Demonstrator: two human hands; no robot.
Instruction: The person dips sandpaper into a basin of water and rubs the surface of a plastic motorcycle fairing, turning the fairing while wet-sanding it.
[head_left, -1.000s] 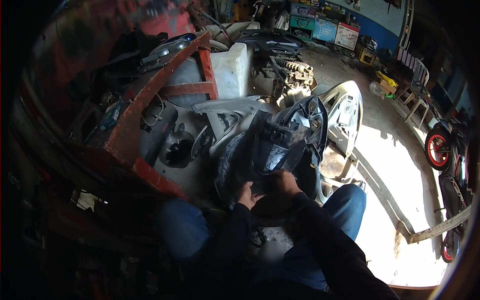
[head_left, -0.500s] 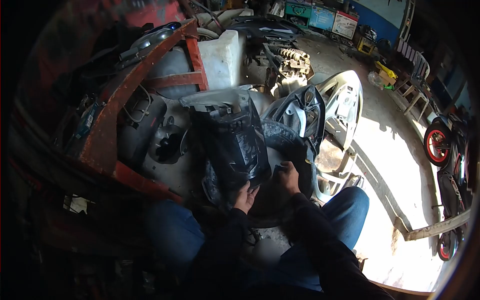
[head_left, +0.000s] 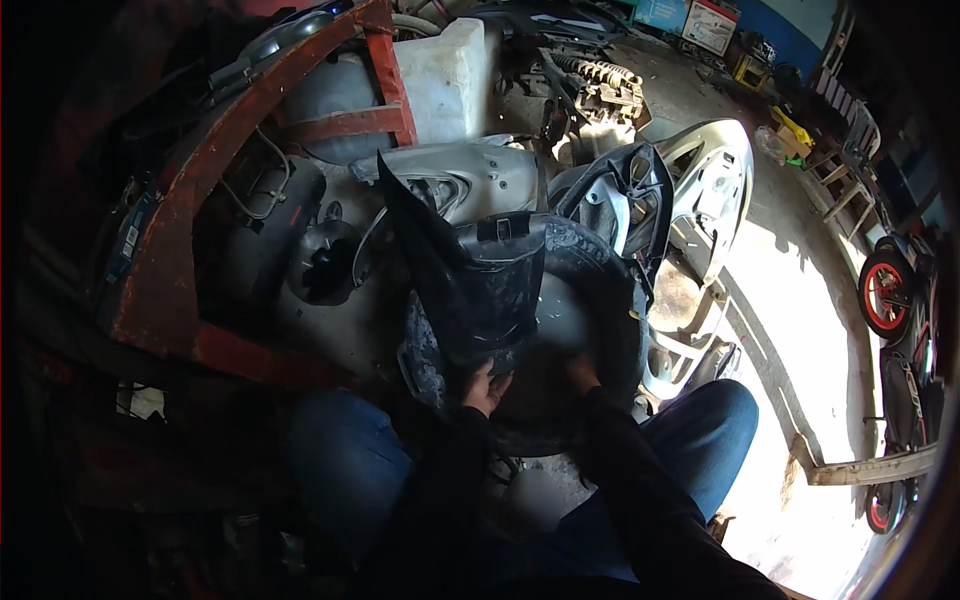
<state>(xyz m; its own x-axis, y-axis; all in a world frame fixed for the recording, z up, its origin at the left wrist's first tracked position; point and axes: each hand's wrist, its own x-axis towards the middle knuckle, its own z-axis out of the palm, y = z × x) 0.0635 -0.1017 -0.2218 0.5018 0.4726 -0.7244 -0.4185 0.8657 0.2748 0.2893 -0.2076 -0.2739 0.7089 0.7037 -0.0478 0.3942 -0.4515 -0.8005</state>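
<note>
My left hand (head_left: 487, 388) grips the lower end of a black plastic motorcycle panel (head_left: 490, 300), its fingers closed on the edge. The panel is tilted up, with a pointed flap at its upper left and a small square opening near its top. It is held over a round black tub (head_left: 628, 325), which seems to contain cloudy liquid. Low over the right part of the tub is my right hand (head_left: 582, 374). Its fingers are dark and blurred, so whatever they might hold cannot be made out.
A red metal frame (head_left: 185, 240) stands at the left, beside a dark cylinder (head_left: 255, 230). Behind the tub lie a grey panel (head_left: 490, 180), a black fairing (head_left: 655, 205) and a white fairing (head_left: 735, 165). A motorcycle (head_left: 900, 350) is at the far right.
The black panel has been turned and tipped, showing a different side and uncovering the grey panel behind. My right hand has moved slightly lower into shadow. The view has shifted a little.
</note>
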